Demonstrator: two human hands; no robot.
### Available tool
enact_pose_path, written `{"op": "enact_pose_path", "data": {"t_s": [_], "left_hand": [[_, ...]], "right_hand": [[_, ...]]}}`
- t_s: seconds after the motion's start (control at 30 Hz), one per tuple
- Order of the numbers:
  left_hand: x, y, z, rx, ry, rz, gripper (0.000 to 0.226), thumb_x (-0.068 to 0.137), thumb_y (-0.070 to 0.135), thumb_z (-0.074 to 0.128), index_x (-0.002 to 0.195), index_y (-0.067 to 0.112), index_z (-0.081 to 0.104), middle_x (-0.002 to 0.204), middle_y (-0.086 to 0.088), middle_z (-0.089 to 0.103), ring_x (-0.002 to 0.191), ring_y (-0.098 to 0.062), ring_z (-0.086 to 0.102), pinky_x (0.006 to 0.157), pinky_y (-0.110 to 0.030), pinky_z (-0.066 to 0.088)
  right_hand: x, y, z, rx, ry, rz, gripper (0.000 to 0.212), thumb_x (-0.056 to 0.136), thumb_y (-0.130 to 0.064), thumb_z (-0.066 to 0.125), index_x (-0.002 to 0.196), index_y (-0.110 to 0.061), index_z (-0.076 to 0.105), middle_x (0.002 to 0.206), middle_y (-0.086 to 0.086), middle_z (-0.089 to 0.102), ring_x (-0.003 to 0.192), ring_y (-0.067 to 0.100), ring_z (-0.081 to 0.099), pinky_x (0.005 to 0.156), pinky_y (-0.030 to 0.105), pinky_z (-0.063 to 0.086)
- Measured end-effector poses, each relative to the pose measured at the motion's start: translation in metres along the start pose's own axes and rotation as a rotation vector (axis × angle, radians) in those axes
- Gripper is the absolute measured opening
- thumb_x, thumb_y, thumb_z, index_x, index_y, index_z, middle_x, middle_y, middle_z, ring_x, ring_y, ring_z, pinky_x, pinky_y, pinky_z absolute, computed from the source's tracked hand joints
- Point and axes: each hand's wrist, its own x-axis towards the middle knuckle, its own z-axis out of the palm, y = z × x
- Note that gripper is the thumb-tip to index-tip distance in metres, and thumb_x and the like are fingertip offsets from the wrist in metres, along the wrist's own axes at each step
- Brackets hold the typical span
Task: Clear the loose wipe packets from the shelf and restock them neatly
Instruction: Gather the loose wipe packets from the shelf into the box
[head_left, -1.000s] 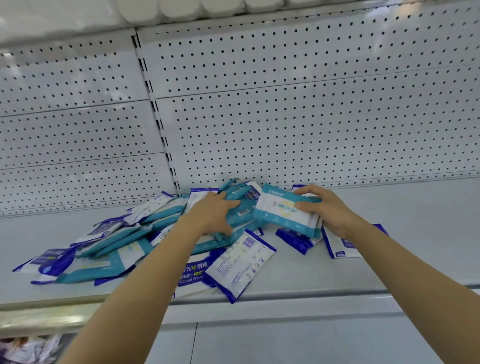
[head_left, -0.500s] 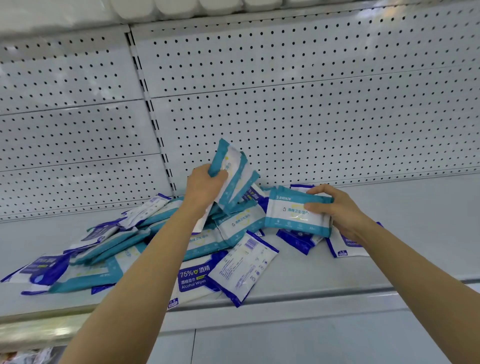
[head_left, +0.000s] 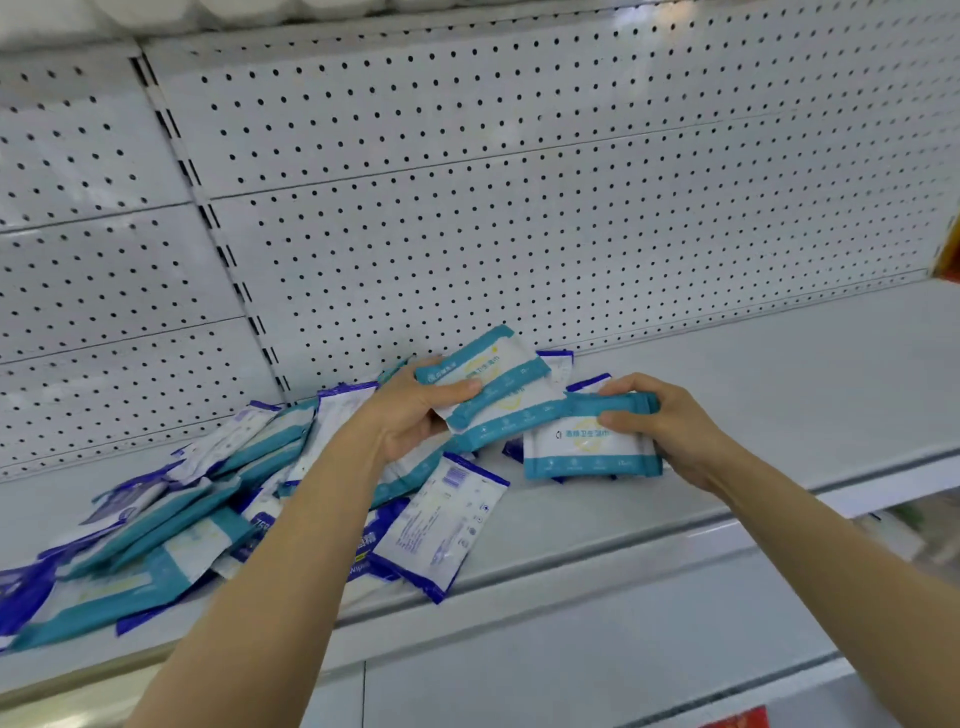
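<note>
Gathering teal wipe packets into one stack: your left hand (head_left: 410, 415) pinches a fanned few teal packets (head_left: 488, 384), thumb on top and fingers curled beneath, while your right hand (head_left: 660, 426) clamps the collected stack (head_left: 589, 441), thumb on its face and fingers wrapped over its top edge. The two bundles touch just above the shelf (head_left: 779, 395), at about 12 o'clock from the shelf's front lip. To do this step well, square the fanned packets against each other before you slide them onto the stack, printed faces matched, and keep your right-hand grip firm so the glossy film does not slip. The loose pile (head_left: 208, 493) of teal and blue packets sprawls from 9 to 11 o'clock of your left hand, overlapping, some tilted. One white-and-blue packet (head_left: 441, 525) lies at 6 o'clock, its corner overhanging the shelf edge; judged likely to fall if nudged. The shelf serves as the only container, backed by pegboard (head_left: 519, 208), with bare surface at 3 o'clock for restocking
</note>
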Motion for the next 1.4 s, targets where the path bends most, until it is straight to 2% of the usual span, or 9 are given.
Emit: {"op": "enact_pose_path", "data": {"t_s": [0.13,0.27,0.37,0.57,0.67,0.77,0.9,1.1,1.4], "left_hand": [[0.001,-0.002,0.043,0.042,-0.048,0.042,0.052,0.073,-0.006,0.074,0.122,0.005,0.064,0.114,-0.011,0.072,0.102,-0.024,0.070,0.086,-0.036,0.058],[0.001,-0.003,0.097,0.050,-0.083,0.061,0.055,0.064,-0.004,0.078,0.117,0.005,0.066,0.110,-0.011,0.073,0.093,-0.021,0.072,0.075,-0.031,0.060],[-0.001,-0.008,0.149,0.054,-0.106,0.047,0.056,0.057,-0.002,0.080,0.112,0.002,0.068,0.108,-0.012,0.073,0.093,-0.023,0.071,0.078,-0.033,0.060],[-0.013,-0.025,0.262,0.073,-0.160,0.014,0.050,0.055,-0.002,0.080,0.104,0.003,0.071,0.102,-0.012,0.074,0.086,-0.022,0.073,0.074,-0.034,0.061],[-0.017,-0.036,0.321,0.076,-0.172,-0.005,0.056,0.053,-0.001,0.081,0.108,0.001,0.069,0.105,-0.012,0.074,0.091,-0.023,0.072,0.079,-0.035,0.059],[-0.019,-0.046,0.372,0.081,-0.195,-0.024,0.055,0.053,-0.002,0.081,0.107,0.002,0.069,0.104,-0.011,0.074,0.092,-0.023,0.072,0.078,-0.034,0.060],[-0.014,-0.060,0.431,0.059,-0.220,-0.054,0.055,0.054,-0.002,0.080,0.107,0.002,0.069,0.107,-0.012,0.074,0.097,-0.026,0.071,0.083,-0.037,0.059],[0.011,-0.073,0.502,0.072,-0.280,-0.102,0.054,0.056,-0.003,0.079,0.108,0.002,0.068,0.104,-0.011,0.074,0.091,-0.022,0.073,0.072,-0.032,0.061],[0.072,-0.102,0.596,0.072,-0.322,-0.144,0.049,0.059,-0.007,0.079,0.105,0.002,0.069,0.102,-0.012,0.075,0.089,-0.023,0.073,0.067,-0.032,0.060]], "right_hand": [[-0.021,-0.003,-0.036,-0.025,0.059,-0.015,0.026,0.077,-0.003,0.077,0.099,-0.013,0.066,0.096,0.012,0.068,0.082,0.021,0.066,0.075,0.035,0.058],[-0.051,-0.009,-0.087,0.010,0.094,-0.014,0.030,0.080,-0.001,0.073,0.108,-0.005,0.064,0.098,0.014,0.069,0.082,0.020,0.068,0.067,0.027,0.058],[-0.080,-0.011,-0.133,0.037,0.135,-0.023,0.028,0.081,0.003,0.071,0.108,-0.003,0.064,0.096,0.014,0.069,0.078,0.019,0.067,0.063,0.025,0.058],[-0.138,-0.010,-0.234,0.103,0.181,0.009,0.029,0.078,0.004,0.072,0.105,-0.005,0.065,0.102,0.021,0.069,0.087,0.029,0.068,0.074,0.036,0.061],[-0.171,-0.007,-0.285,0.115,0.231,0.026,0.029,0.076,0.004,0.074,0.102,-0.008,0.067,0.101,0.020,0.070,0.085,0.030,0.069,0.072,0.037,0.061],[-0.199,-0.001,-0.330,0.111,0.274,0.032,0.030,0.075,0.003,0.075,0.103,-0.005,0.067,0.103,0.023,0.071,0.091,0.035,0.069,0.080,0.043,0.059],[-0.230,0.004,-0.386,0.080,0.313,0.043,0.032,0.078,0.003,0.073,0.108,0.000,0.065,0.101,0.020,0.072,0.086,0.030,0.070,0.072,0.035,0.061],[-0.251,0.013,-0.461,0.049,0.335,0.108,0.027,0.082,0.002,0.070,0.104,-0.012,0.064,0.093,0.010,0.074,0.081,0.024,0.071,0.066,0.031,0.060],[-0.244,0.043,-0.563,-0.003,0.420,0.179,0.030,0.082,0.001,0.071,0.110,-0.007,0.062,0.102,0.015,0.073,0.092,0.030,0.070,0.078,0.039,0.059]]}}
